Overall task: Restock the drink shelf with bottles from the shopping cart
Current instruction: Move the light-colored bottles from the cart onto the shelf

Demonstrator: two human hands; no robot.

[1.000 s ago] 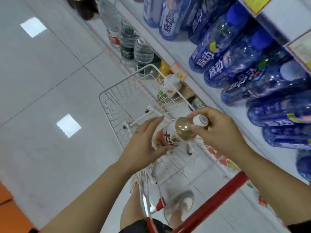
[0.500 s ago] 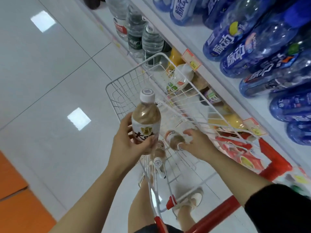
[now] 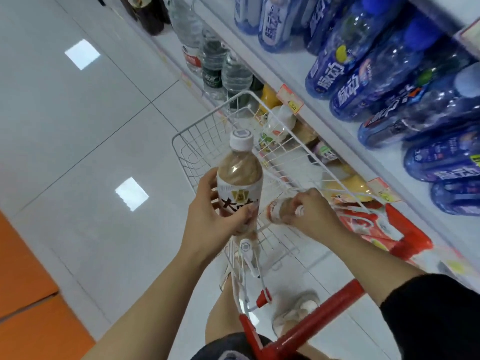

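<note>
Beside the shelf (image 3: 291,63), left grip (image 3: 215,224) holds tea bottle (image 3: 239,175), right grip (image 3: 311,216) clasps second bottle (image 3: 278,209) in cart (image 3: 197,126).

Second bottle (image 3: 275,210) half hidden within right hand (image 3: 310,216)

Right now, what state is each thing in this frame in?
left hand, gripping the upright bottle
upright bottle, capped, held above the cart
right hand, gripping the second bottle
second bottle, capped, sideways, in the cart
blue bottles, capped, shelved
</note>
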